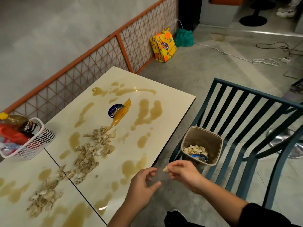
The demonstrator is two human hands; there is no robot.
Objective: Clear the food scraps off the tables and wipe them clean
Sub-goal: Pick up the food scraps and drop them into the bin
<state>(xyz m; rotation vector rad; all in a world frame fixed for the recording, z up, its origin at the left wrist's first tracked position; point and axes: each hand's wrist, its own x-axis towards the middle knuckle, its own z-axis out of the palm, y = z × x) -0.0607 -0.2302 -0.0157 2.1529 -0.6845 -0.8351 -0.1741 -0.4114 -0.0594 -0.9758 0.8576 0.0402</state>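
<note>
Two cream tables stand side by side; the far table (172, 102) and the near table (19, 167) are smeared with brown liquid. Pale food scraps (93, 149) lie in a long trail across both. A tan bin (216, 145) stands on the floor by the table's right edge, with scraps and a wrapper inside. My right hand (183, 173) pinches a small scrap (165, 169) just below the bin. My left hand (142, 185) hovers over the table edge, its fingers loosely curled, holding nothing.
A white basket (41, 143) with a bottle and packets sits at the left. A round sticker (115, 110) and an orange wrapper (124, 110) lie mid-table. A teal slatted chair (246, 122) stands to the right. An orange mesh fence (91, 63) runs behind.
</note>
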